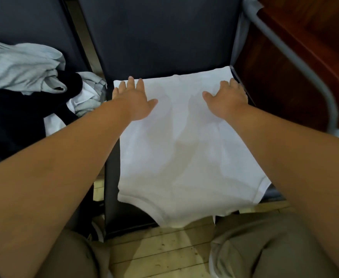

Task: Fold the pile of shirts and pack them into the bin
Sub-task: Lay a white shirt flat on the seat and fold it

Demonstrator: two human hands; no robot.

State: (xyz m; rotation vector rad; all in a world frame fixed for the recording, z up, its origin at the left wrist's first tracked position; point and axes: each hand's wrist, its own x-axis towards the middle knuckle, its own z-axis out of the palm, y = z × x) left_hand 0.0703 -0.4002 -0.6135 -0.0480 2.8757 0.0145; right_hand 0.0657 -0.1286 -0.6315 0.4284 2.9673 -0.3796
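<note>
A white shirt (184,149) lies spread flat inside the dark fabric bin (156,37), its collar end hanging over the near rim toward me. My left hand (133,99) lies flat on the shirt's far left corner, fingers straight. At the far right corner my right hand (228,99) rests palm down, its fingertips at the shirt's edge against the bin wall. A pile of unfolded shirts (24,73), light grey, black and white, sits in the compartment to the left.
A dark partition wall (110,177) separates the two compartments. A grey metal frame tube (297,63) and reddish wooden furniture (285,81) stand at the right. Pale wooden floorboards (160,249) show between my knees.
</note>
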